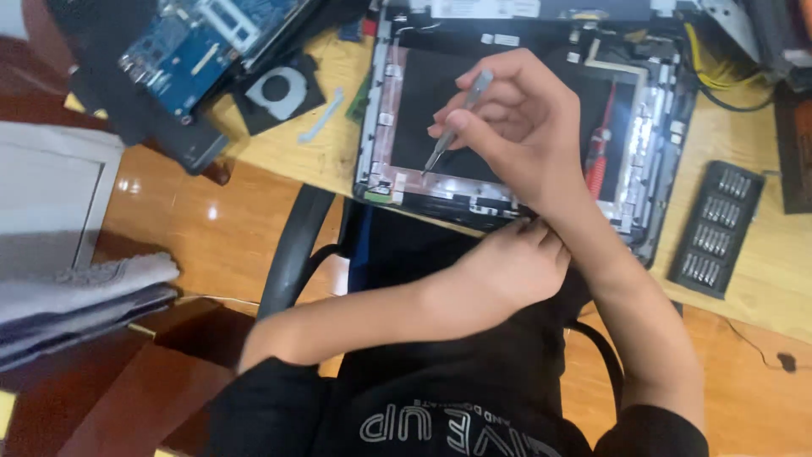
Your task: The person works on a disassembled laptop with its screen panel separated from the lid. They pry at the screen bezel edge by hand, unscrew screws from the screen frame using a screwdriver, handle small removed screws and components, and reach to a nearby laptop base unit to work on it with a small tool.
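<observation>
An opened black laptop case [423, 93] lies on the wooden desk [761, 288] in front of me, its inner frame and metal brackets exposed. My right hand [529, 127] hovers over it, pinching a slim silver screwdriver [461, 114]. The screwdriver tip points down at the case's near-left part. My left hand [516, 267] sits at the near edge of the case, fingers curled against that edge below my right wrist. A red-handled tool [602, 148] lies inside the case, right of my right hand.
A blue circuit board [199, 38] and a black fan [283, 89] lie at the far left of the desk. A black tray of screwdriver bits [717, 230] sits at the right, yellow cables [719, 76] behind it. A chair armrest [292, 245] and folded grey cloths [85, 292] are at my left.
</observation>
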